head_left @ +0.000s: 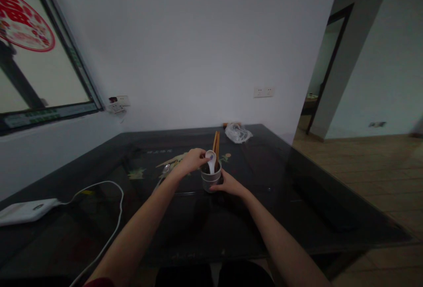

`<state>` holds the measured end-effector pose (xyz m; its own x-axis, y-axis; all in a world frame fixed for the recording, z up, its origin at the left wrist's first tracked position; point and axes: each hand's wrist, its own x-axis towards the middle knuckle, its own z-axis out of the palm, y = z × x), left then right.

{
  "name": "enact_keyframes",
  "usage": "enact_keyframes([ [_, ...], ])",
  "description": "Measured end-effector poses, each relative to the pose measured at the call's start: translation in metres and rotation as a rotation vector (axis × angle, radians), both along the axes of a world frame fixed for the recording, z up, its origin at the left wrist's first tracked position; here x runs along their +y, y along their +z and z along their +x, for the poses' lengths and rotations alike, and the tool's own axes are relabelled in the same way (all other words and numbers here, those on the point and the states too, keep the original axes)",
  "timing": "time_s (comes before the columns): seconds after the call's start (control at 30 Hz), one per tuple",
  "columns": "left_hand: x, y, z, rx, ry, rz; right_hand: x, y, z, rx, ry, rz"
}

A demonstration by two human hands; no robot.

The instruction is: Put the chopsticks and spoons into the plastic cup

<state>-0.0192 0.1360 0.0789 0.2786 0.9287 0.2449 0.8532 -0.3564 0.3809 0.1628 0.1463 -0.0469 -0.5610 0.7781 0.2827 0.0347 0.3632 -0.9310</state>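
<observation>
A grey cup [210, 184] stands upright on the dark table in front of me, with wooden chopsticks [216, 143] leaning up out of it. My right hand [230, 183] is wrapped around the cup's right side. My left hand [194, 160] pinches a white soup spoon [211, 163] with a small blue mark. The spoon's bowl is up and its handle points down into the cup. Left of the cup, partly behind my left forearm, lies a shiny metal spoon [166, 168].
The dark glossy table [264, 216] has a printed flower pattern. A crumpled clear plastic bag [238, 132] lies near its back edge by the wall. At the left is a white power bank-like device [29, 211] with a white cable [120, 203] curving toward me.
</observation>
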Motion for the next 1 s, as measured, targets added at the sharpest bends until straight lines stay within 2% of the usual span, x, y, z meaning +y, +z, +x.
enact_keyframes([
  [0.13, 0.0, 0.012, -0.026, -0.365, -0.011, 0.043, 0.001, -0.002, 0.0, 0.006, 0.011, -0.003],
  [0.27, -0.006, 0.013, -0.064, -0.703, 0.117, 0.04, -0.001, 0.0, 0.001, -0.018, -0.01, -0.008],
  [0.37, -0.012, 0.0, -0.097, -0.855, 0.264, 0.004, -0.001, 0.002, 0.002, -0.028, -0.02, -0.003],
  [0.47, -0.017, -0.023, -0.126, -0.971, 0.385, -0.074, -0.001, 0.002, 0.002, -0.033, -0.03, -0.005],
  [0.6, -0.017, -0.058, -0.154, -0.982, 0.512, -0.166, -0.001, 0.001, 0.001, -0.043, -0.035, -0.031],
  [0.7, -0.013, -0.077, -0.168, -0.969, 0.584, -0.118, -0.004, 0.003, 0.0, -0.028, -0.021, -0.089],
  [0.77, -0.009, -0.084, -0.175, -0.98, 0.597, -0.063, -0.006, 0.006, -0.001, -0.013, -0.014, -0.116],
  [0.87, -0.006, -0.09, -0.184, -0.969, 0.589, -0.062, -0.006, 0.008, 0.0, -0.033, -0.016, -0.084],
  [1.0, -0.006, -0.095, -0.194, -0.708, 0.638, -0.037, -0.002, 0.005, 0.001, -0.079, -0.034, -0.033],
])
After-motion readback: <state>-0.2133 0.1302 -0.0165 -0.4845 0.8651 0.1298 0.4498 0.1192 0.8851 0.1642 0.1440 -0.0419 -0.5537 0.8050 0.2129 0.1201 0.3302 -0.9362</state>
